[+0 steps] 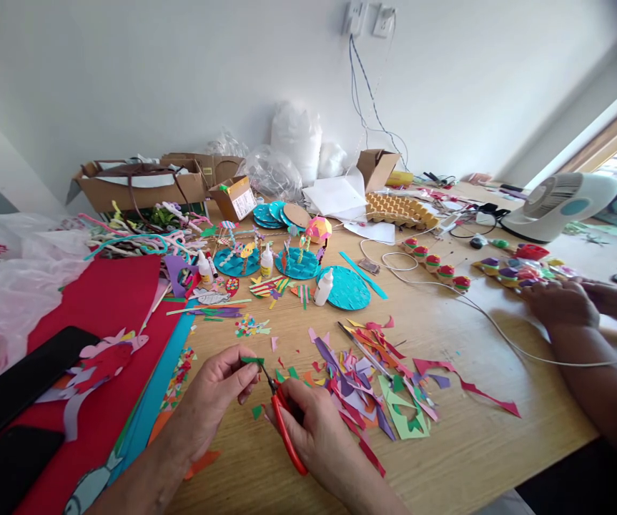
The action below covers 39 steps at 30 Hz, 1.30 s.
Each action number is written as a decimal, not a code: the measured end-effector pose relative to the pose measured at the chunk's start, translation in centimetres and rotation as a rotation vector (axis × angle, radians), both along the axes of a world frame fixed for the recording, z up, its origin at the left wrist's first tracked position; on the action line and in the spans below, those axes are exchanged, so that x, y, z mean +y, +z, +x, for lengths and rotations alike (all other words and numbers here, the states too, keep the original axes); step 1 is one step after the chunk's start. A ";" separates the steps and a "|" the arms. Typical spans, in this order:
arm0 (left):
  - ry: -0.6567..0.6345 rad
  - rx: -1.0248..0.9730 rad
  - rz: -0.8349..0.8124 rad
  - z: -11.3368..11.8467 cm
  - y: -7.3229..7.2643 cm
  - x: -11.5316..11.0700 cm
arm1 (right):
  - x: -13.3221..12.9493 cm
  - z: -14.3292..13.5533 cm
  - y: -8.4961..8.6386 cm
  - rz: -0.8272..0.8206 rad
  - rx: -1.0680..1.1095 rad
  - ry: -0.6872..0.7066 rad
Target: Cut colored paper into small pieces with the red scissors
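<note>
Pinched in the fingers of my left hand (216, 390) is a small dark green paper piece (253, 360). My right hand (313, 418) is closed around red-handled scissors (289, 440), whose dark blades point up at the green piece. The blade tips meet or nearly meet the paper; I cannot tell whether they are cutting into it. Small green scraps (257, 412) lie on the table just under my hands. To the right of my right hand spreads a heap of cut paper scraps (359, 386) in purple, red, orange and green.
Red paper sheets (126, 286) with black phones on top lie left. Glue bottles (324, 286) stand near blue discs (344, 288). A white cable (493, 325) crosses the right side. Another person's hands (563, 304) work at far right, near a fan (555, 207).
</note>
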<state>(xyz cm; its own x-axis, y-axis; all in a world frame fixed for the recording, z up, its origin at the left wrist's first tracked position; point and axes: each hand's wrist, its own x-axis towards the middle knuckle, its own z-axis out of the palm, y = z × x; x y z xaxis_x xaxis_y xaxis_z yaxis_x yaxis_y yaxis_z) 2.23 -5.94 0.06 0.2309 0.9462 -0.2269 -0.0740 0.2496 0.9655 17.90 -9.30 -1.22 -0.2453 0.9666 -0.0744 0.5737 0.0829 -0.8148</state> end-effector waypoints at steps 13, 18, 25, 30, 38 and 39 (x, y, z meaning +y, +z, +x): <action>-0.070 0.137 0.042 -0.6 -0.5 0.3 | 0.0 0.1 0.4 0.018 -0.004 0.021; -0.057 0.126 0.054 -0.8 -0.3 0.4 | 0.1 0.3 -0.1 0.035 -0.024 0.028; -0.048 0.128 0.059 -1.0 -0.3 0.3 | -0.1 0.3 -0.1 0.016 -0.058 0.042; -0.035 0.107 0.049 -1.1 -0.3 0.3 | -0.1 0.5 0.2 0.030 -0.074 0.044; 0.007 0.094 0.051 -1.0 -0.4 0.1 | 0.0 0.5 -0.2 0.033 -0.066 0.045; 0.008 0.100 0.051 -0.9 -0.4 0.1 | 0.0 0.4 -0.3 0.026 -0.063 0.042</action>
